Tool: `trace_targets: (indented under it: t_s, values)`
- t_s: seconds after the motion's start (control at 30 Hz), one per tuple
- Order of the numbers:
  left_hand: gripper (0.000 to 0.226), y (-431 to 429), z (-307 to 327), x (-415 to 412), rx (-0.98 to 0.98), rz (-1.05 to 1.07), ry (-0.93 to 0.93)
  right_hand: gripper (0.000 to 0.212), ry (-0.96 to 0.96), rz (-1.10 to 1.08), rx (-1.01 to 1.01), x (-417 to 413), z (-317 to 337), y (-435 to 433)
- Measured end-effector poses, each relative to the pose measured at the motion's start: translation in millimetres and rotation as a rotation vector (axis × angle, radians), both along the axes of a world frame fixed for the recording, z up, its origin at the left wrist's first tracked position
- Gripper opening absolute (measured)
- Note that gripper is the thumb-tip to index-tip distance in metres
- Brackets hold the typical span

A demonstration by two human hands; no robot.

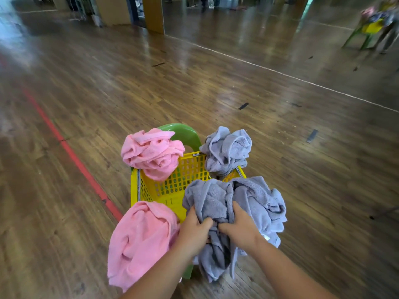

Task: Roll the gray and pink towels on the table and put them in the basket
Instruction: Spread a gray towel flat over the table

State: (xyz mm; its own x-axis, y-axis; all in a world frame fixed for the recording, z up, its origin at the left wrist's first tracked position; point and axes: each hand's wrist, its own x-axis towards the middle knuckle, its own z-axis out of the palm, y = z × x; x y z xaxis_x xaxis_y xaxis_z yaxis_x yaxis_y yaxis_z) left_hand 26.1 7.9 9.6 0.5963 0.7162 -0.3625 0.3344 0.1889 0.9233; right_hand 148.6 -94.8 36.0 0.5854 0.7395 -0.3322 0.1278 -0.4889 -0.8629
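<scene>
Gray terry towel, crumpled, gripped in curled fingers of left hand and right hand by perforated yellow basket

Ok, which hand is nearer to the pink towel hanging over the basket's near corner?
Left. The left hand sits right beside the near pink towel, at its right edge; the right hand is farther off, beyond the left one. Both grip the gray towel.

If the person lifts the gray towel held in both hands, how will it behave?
Probably floppy: the gray towel sags in crumpled folds below the left hand and right hand, so it should droop when lifted. Its looped terry surface looks grippy, so slipping seems unlikely. Part hangs outside the yellow basket and may drag on its rim.
</scene>
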Motion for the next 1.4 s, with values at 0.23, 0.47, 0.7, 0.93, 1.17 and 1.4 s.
trace_targets:
  t_s: [0.23,0.47,0.7,0.93,1.17,1.4]
  values:
    - [0.059,-43.1,81.0,8.5,0.060,0.076,-0.282,0.048,0.016,0.020,0.269,15.1,73.4,-47.7]
    - [0.056,-153.3,142.8,24.2,0.120,0.112,-0.439,0.047,0.041,0.063,0.461,32.1,126.5,-150.8]
    - [0.074,-281.9,164.7,19.3,0.004,0.032,-0.559,0.054,0.077,0.044,0.538,27.3,147.9,-285.8]
    - [0.063,-393.4,177.4,47.3,-0.077,-0.285,-0.580,0.055,-0.072,-0.220,0.584,6.2,176.7,-439.8]
    - [0.053,-537.0,258.4,95.6,-0.146,-0.654,-0.740,0.040,-0.414,-0.534,0.632,-6.6,252.3,-592.1]
    - [0.050,-685.1,351.9,164.1,-0.148,-0.899,-0.952,0.050,-0.698,-0.771,0.756,22.0,329.4,-738.2]
